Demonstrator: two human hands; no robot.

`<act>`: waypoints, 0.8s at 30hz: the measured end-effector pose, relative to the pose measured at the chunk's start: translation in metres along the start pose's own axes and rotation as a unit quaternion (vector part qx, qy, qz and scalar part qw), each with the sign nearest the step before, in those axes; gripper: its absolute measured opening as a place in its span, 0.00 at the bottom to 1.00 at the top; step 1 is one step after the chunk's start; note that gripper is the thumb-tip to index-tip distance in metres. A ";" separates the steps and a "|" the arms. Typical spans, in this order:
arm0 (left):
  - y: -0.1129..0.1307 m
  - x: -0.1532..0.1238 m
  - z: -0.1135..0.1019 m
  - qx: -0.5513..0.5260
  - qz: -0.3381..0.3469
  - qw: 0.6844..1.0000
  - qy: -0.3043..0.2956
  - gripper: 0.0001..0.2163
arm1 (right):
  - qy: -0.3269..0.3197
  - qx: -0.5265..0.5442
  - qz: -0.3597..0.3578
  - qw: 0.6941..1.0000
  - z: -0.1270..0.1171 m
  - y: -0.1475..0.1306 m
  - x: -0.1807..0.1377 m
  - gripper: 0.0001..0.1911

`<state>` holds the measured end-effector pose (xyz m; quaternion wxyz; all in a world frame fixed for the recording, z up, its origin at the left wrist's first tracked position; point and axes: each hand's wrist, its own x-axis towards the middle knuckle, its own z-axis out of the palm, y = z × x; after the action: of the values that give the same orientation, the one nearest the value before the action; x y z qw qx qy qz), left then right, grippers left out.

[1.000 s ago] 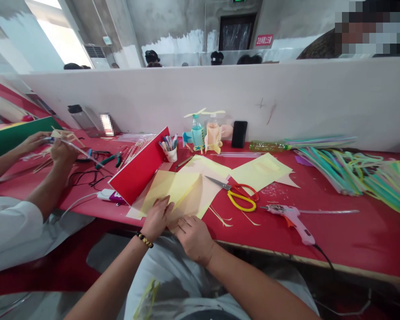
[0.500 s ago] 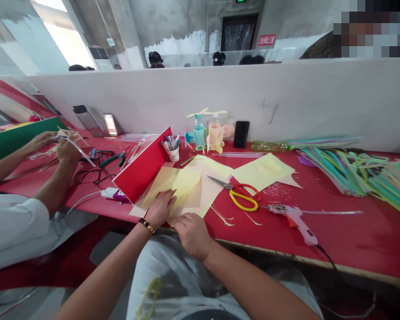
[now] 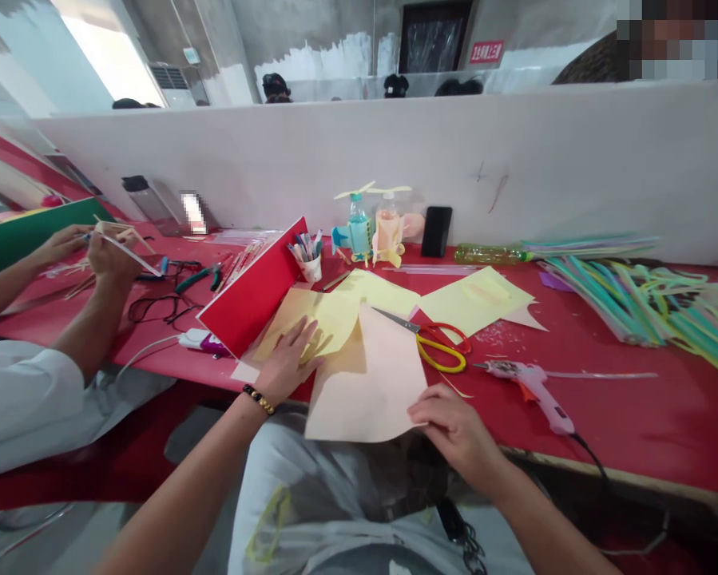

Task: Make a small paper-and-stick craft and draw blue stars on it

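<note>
My left hand (image 3: 287, 363) lies with fingers spread on a yellow paper sheet (image 3: 328, 313) in front of the red board. Between the thumb and fingers of my right hand (image 3: 458, 431) is the lower right corner of a pale peach paper sheet (image 3: 367, 395). That sheet bends up a little and hangs over the table's front edge. Its left part goes under the yellow sheet. Scissors with one red and one yellow handle (image 3: 441, 365) lie just beyond my right hand, blades pointing left.
A pink glue gun (image 3: 532, 385) lies on the right, its cord over the edge. Behind stand a pen cup (image 3: 311, 269), two decorated bottles (image 3: 388, 233) and a black phone (image 3: 436, 231). Coloured strips (image 3: 622, 303) are piled at right. At left, a co-worker's hands (image 3: 110, 251) hold thin sticks.
My right hand has moved right, pulling the peach sheet's corner out across the table edge and over thin paper scraps. My left hand has flattened its fingers on the yellow sheet.
</note>
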<state>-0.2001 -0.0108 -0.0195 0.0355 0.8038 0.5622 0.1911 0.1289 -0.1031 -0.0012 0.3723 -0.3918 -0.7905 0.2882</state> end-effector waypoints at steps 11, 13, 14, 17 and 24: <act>0.065 -0.107 -0.041 -0.214 0.105 0.953 -0.186 0.52 | 0.064 0.230 0.083 0.968 -0.028 -0.024 -0.047 0.08; 0.067 -0.117 -0.044 -0.260 0.088 0.936 -0.220 0.51 | 0.089 0.249 0.075 0.961 -0.034 -0.032 -0.053 0.09; 0.069 -0.119 -0.047 -0.273 0.074 0.931 -0.231 0.47 | 0.105 0.252 0.072 0.959 -0.038 -0.036 -0.055 0.09; 0.081 -0.111 -0.059 -0.299 0.044 0.931 -0.204 0.23 | 0.159 0.245 0.060 0.954 -0.051 -0.047 -0.049 0.07; 0.108 -0.027 -0.107 -0.372 0.081 0.922 0.069 0.11 | 0.283 0.189 -0.035 0.940 -0.088 -0.082 0.010 0.09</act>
<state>-0.1486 -0.0921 0.1013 0.2771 0.7607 0.3845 0.4435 0.1628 -0.1232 0.1124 0.6573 -0.3520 -0.5968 0.2965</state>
